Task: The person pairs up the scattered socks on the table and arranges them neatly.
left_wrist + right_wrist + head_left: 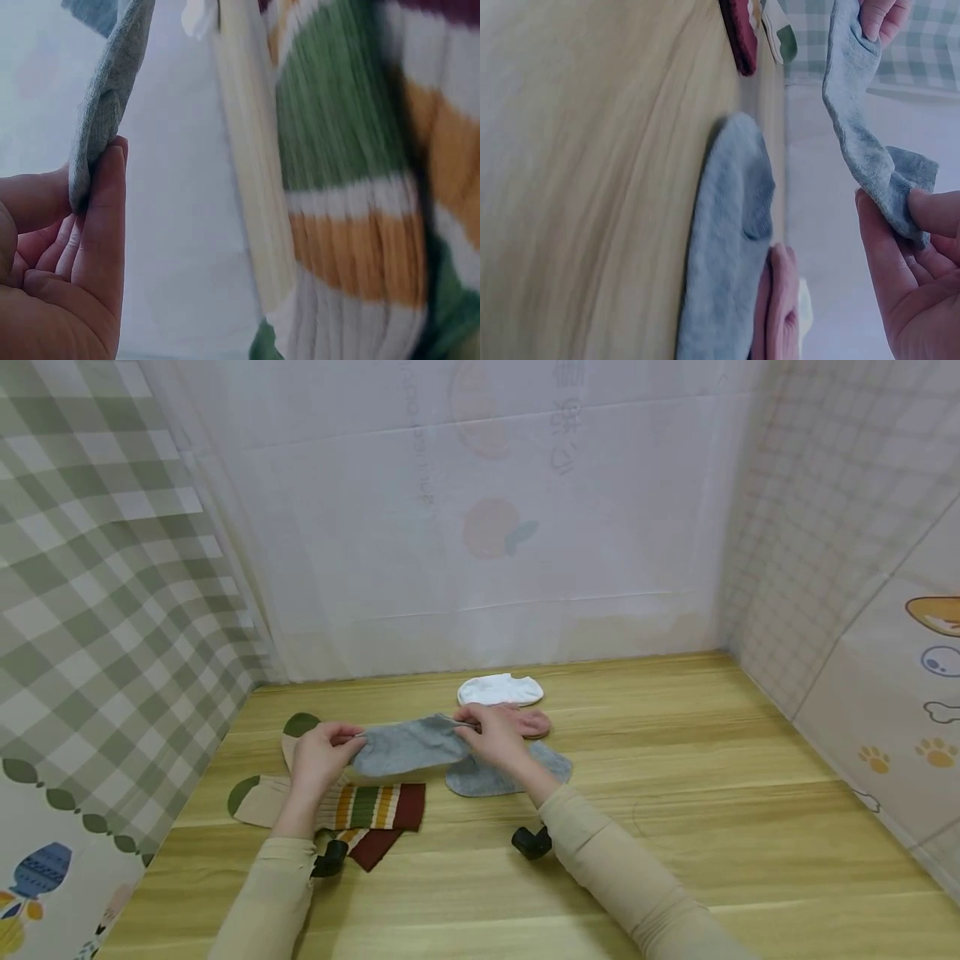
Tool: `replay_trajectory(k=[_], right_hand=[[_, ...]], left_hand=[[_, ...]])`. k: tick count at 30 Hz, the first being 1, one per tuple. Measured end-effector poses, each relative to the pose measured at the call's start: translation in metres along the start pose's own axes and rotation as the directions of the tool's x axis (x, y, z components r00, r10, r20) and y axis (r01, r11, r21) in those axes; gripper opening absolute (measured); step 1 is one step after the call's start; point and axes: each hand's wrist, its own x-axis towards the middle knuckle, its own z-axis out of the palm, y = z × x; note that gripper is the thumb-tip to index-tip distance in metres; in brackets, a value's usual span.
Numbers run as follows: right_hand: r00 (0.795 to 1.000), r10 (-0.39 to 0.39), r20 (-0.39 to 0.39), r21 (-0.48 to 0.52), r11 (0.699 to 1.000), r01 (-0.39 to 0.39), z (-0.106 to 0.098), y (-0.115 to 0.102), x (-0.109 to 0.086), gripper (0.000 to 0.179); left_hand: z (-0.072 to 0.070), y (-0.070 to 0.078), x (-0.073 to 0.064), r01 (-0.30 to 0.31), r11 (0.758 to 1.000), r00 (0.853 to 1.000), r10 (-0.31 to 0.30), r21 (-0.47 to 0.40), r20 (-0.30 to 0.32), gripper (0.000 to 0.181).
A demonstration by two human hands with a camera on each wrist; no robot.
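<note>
A grey sock point(408, 746) is stretched in the air between both hands, above the table. My left hand point(321, 758) pinches its left end between thumb and fingers; in the left wrist view that hand point(67, 262) grips the sock's edge. The other end is pinched by my right hand point(495, 739), also seen gripping the grey cloth in the right wrist view point(922, 262). Below the right hand a second grey sock point(731, 225) lies flat on the table. Behind it is a pink sock point(531, 723), partly hidden by the right hand.
A white sock point(498, 690) lies at the back of the wooden table point(675, 777). At the left, two striped socks point(363, 807) with green toes overlap under the left arm. Cloth-covered walls point(360, 568) stand behind and at both sides.
</note>
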Motion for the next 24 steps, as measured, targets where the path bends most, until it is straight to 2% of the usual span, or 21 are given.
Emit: replay_trajectory(k=[8,13,24], right_hand=[[1.0,0.029,-0.011,0.024,0.999,-0.029,-0.02,0.003,-0.012,0.013],[0.999,0.023,-0.032,0.008,1.0,-0.022,-0.031,0.008,-0.019,0.015],[0.998,-0.012,-0.069,0.069,0.997,0.017,-0.057,0.018,-0.032,0.013]], left_hand=[[0.012,0.011,-0.003,-0.074,0.996,0.997,0.073,-0.042,-0.024,0.018],[0.02,0.019,-0.006,-0.093,0.992,0.995,0.091,-0.088,-0.03,0.016],[0.036,0.038,-0.013,-0.146,0.974,0.989,0.148,-0.176,0.001,0.016]])
